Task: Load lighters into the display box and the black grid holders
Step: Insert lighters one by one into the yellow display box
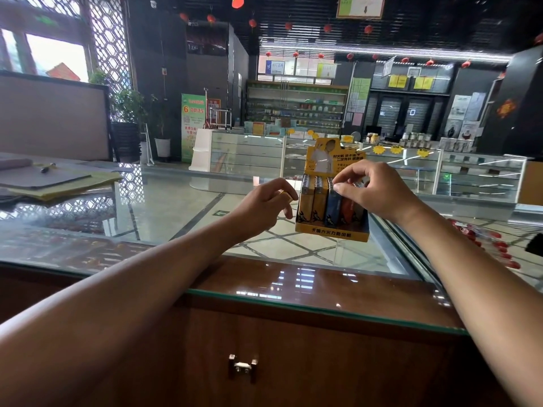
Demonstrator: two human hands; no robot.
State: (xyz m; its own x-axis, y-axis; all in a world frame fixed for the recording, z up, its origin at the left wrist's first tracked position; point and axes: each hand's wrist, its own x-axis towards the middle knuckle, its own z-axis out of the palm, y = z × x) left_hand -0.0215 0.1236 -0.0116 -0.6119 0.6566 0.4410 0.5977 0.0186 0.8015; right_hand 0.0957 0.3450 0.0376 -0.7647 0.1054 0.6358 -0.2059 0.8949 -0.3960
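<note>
Brown wooden cabinet front with its small metal handle sat closest, topped by the glass counter. Both bare forearms stretched out over it. Now the left hand: fingers curled, pinching what looked like a small yellow lighter just beside the box. And the right hand was up at the yellow cardboard display box, thumb and fingertips seemingly pinched on a lighter's metal top, next to the blue lighter. Box-loading step, I'd say, front row nearly full. Next, the yellow one would need sliding upright into a free slot. No black grid holders showed. Glass shop cabinets stood beyond.
</note>
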